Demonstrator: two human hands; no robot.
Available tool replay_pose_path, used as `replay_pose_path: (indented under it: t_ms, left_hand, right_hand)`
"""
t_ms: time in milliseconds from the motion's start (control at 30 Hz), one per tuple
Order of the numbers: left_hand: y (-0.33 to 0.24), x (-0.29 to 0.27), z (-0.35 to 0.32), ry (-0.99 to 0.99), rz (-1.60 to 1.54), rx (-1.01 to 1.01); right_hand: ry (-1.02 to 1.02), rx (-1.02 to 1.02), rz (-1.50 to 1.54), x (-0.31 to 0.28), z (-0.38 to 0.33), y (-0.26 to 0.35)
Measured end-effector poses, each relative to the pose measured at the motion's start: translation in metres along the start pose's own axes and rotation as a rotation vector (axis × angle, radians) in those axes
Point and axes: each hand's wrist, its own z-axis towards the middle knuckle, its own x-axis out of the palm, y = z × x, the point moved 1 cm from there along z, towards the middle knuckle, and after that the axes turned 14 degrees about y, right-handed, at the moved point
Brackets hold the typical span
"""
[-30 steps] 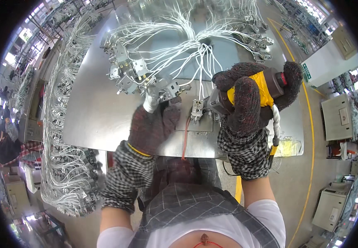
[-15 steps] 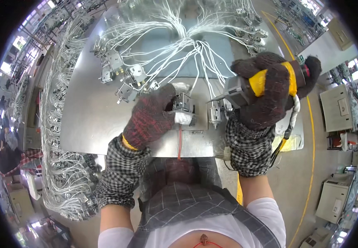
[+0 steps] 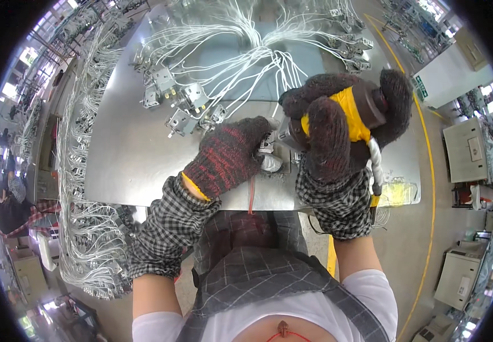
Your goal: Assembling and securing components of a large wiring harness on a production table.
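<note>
My left hand (image 3: 229, 151), in a dark knitted glove with red flecks and white-wrapped fingertips, pinches a small metal housing (image 3: 267, 142) at the table's near edge. The fingers cover much of it. A pair of thin red wires (image 3: 251, 194) hangs below. My right hand (image 3: 337, 134), in a dark brown glove, grips a dark handheld power tool (image 3: 369, 111) banded with yellow tape. The tool points left and its front end meets the housing, but its tip is hidden. A white-wrapped cord (image 3: 375, 162) runs down from the tool.
A bundle of white wires (image 3: 260, 54) spreads over the metal table (image 3: 127, 165), ending in several metal housings (image 3: 183, 121) on the left and more housings (image 3: 360, 48) at the far right. More wired parts (image 3: 81, 239) hang left of the table. A yellowish pad (image 3: 399, 192) lies at the right corner.
My right hand has brought the power tool left, up to the housing. My left hand has shifted slightly right with the housing, now turned and more covered by the fingers.
</note>
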Motion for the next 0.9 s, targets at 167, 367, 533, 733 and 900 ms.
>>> replay_pose_path:
  t_ms: [167, 367, 533, 733, 900]
  left_hand:
    - [0.017, -0.014, -0.018, -0.441, 0.505, 0.104]
    - [0.044, -0.043, -0.019, -0.091, 0.738, -0.115]
    - [0.036, -0.083, -0.01, 0.062, 0.153, -0.163]
    - [0.04, -0.074, -0.008, -0.02, 0.056, -0.026]
    - [0.063, -0.076, -0.026, -0.28, 0.673, 0.216]
  right_hand:
    - [-0.012, -0.004, 0.134, 0.008, -0.008, 0.0]
    - [-0.112, 0.055, 0.249, 0.021, -0.006, -0.001]
    - [-0.104, 0.071, 0.346, 0.02, -0.003, 0.005]
    - [-0.114, 0.068, 0.404, 0.021, -0.004, 0.003]
    - [-0.111, 0.047, 0.435, 0.022, -0.004, 0.005]
